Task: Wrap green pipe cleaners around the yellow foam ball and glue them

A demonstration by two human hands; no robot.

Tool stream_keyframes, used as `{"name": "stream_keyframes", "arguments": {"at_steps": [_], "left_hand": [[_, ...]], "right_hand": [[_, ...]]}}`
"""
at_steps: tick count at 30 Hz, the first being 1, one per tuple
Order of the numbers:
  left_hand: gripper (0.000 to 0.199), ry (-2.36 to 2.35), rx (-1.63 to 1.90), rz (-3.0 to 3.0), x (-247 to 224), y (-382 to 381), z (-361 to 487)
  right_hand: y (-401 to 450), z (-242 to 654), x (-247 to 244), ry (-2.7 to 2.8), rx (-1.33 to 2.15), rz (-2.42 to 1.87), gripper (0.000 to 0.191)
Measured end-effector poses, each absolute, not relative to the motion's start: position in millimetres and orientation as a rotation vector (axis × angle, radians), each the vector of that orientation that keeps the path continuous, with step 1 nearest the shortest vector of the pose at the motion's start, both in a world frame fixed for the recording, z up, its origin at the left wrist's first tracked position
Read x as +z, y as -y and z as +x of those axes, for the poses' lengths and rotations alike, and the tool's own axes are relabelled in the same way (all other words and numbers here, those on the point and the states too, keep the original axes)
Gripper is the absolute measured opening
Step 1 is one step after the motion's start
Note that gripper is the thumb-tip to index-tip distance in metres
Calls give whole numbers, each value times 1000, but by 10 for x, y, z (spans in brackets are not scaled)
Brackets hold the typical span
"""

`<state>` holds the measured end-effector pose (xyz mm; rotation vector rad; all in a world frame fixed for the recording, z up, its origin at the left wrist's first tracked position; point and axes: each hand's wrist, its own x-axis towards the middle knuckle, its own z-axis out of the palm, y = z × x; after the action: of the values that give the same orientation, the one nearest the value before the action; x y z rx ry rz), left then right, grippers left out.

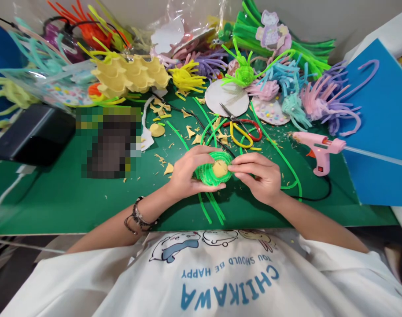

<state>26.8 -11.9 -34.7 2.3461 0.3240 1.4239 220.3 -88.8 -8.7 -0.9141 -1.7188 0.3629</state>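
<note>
A rounded shape of wound green pipe cleaner (205, 172) sits in my left hand (184, 174), with its opening turned up toward me. Inside that opening shows a tan cardboard piece (220, 168). The fingers of my left hand curl over the far side, and the thumb supports the near side. My right hand (260, 177) pinches at the right rim, its fingertips touching the edge; what lies between them is hidden. Loose green pipe cleaners (210, 207) stick out below and beyond my hands. Red-and-yellow-handled scissors (242, 132) lie open just beyond.
A pink glue gun (318, 147) with a long clear stick lies at the right, near a blue board (382, 132). Cardboard scraps (190, 132) litter the green table (148, 215). An egg carton (131, 75), pipe-cleaner bundles (187, 77) and a black device (32, 134) stand around.
</note>
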Motion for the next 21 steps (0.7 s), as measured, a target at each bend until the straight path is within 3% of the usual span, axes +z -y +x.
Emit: {"name": "stream_keyframes", "arguments": {"at_steps": [5, 15, 21], "left_hand": [[48, -263, 1453, 2447, -315, 108, 272], [42, -221, 1353, 2509, -336, 119, 272], [36, -191, 1297, 2683, -339, 103, 257]], "right_hand": [[872, 2253, -134, 1682, 503, -831, 15], [800, 2222, -156, 1200, 1260, -943, 42], [773, 2310, -141, 1338, 1371, -923, 29]]}}
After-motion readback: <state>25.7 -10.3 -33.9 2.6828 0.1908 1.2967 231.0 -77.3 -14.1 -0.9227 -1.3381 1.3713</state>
